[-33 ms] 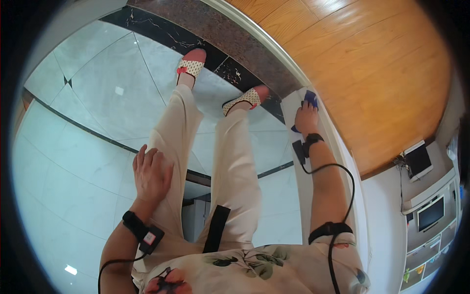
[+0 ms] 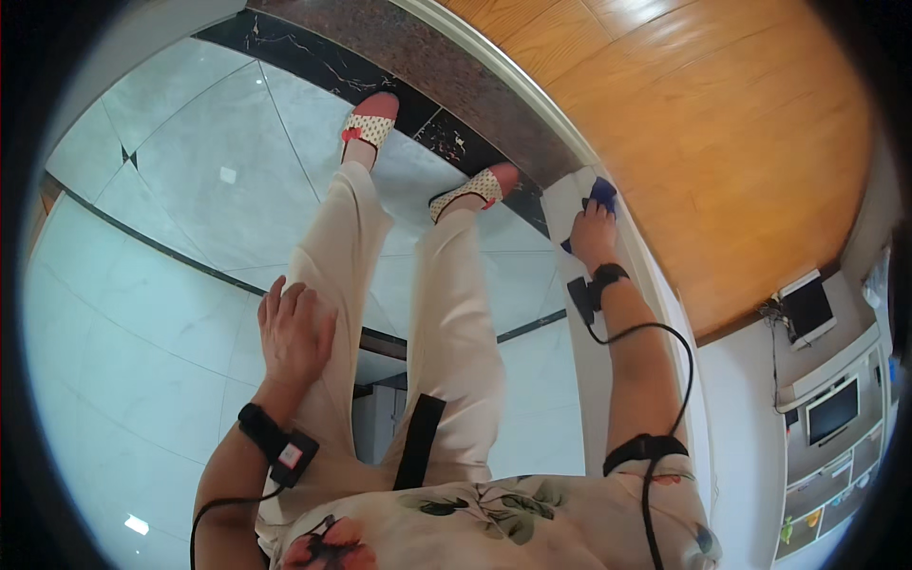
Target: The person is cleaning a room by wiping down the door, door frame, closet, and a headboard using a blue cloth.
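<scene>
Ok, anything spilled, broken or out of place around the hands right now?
Nothing stands out. The right hand presses a blue cloth on the white ledge, the left hand rests on the thigh, and the tiled floor shows no spill.

A pale tiled floor (image 2: 171, 199) with thin dark inlay lines fills the left side, and a dark marble border strip (image 2: 313, 47) runs along its upper edge beside a speckled brown threshold (image 2: 456, 76). Beyond that lies a wooden plank floor (image 2: 722, 142). 2 feet in red and cream patterned sandals (image 2: 370, 125) stand on the tiles near the strip. At far right, a white shelf unit (image 2: 836, 418) carries 2 small screens.
</scene>
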The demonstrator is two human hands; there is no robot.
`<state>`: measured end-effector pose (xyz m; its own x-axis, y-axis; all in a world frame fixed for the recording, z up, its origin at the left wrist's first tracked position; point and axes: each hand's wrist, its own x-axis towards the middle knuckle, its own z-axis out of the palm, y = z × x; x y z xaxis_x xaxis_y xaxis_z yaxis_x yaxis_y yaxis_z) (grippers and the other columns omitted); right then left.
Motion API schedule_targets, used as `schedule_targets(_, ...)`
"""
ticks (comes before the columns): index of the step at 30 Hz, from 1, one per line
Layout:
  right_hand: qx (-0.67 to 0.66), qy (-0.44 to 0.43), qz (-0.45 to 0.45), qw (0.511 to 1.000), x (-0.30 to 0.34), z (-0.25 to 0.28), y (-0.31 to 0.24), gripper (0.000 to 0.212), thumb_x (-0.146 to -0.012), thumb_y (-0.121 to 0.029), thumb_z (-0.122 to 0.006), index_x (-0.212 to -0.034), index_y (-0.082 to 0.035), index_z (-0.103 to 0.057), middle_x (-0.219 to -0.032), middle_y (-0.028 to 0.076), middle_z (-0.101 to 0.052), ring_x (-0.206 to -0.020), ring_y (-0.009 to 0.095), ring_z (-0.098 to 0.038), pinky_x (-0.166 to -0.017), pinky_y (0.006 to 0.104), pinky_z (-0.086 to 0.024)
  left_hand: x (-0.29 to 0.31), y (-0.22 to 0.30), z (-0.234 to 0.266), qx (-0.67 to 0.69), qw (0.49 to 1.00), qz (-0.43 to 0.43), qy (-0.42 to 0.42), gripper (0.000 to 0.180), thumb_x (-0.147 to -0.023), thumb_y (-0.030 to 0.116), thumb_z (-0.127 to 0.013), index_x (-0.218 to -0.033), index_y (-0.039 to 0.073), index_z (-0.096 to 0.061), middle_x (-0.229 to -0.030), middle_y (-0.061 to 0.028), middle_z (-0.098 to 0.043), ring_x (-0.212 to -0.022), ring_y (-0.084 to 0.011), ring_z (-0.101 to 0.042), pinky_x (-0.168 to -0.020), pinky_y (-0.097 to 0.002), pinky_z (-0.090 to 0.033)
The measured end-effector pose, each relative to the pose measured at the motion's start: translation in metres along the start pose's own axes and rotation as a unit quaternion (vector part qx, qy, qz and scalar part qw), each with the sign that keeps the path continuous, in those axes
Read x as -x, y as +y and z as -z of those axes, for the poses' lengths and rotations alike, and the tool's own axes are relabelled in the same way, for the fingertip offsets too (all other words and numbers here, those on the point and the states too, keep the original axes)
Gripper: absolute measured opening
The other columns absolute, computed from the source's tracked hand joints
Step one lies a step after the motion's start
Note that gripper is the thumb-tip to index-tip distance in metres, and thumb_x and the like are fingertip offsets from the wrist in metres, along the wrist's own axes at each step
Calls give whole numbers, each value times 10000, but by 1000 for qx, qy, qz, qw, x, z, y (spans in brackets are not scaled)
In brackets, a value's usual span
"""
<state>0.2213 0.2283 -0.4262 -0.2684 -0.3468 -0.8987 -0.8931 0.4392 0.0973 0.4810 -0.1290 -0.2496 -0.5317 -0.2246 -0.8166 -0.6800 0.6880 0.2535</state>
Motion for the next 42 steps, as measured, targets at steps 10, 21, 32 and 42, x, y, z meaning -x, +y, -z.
schedule_targets(10, 22, -176, 156, 972, 201, 130, 18, 295, -781, -151, -461, -1017, -7, -562, -1221, 285, -365, -1025, 360, -410, -846, 459, -363, -1, -15, -15, 62, 996, 26, 64, 287, -752, 208, -570, -944, -5, -548, -1014, -151, -532, -1068, -356, -419, -889, -463, -310)
schedule_targets(21, -3, -23, 214, 976, 43, 18, -25, 286, -791, -193, -437, -996, -80, -601, -1134, 116, -486, -1085, 299, -390, -943, 502, -241, -13, -16, -3, 63, 997, 33, 32, 255, -736, 166, -557, -929, 0, -547, -1005, -147, -529, -1073, -357, -417, -907, -464, -294)
schedule_targets(32, 127, -151, 32, 980, -35, -41, -70, 369, -854, -202, -370, -1174, -75, -503, -1267, 107, -412, -1150, 297, -366, -978, 498, -173, -22, -20, 5, 48, 999, -16, 3, 265, -702, 124, -552, -940, 7, -541, -1032, -148, -518, -1094, -363, -398, -924, -468, -281)
schedule_targets(42, 167, -107, 37, 980, 164, 17, -79, 354, -806, -84, -419, -1140, -16, -517, -1189, 105, -460, -1131, 264, -378, -976, 449, -206, -24, -16, -24, -48, 998, 20, -32, 226, -730, 177, -538, -895, 21, -547, -1020, -154, -520, -1081, -346, -401, -917, -475, -282)
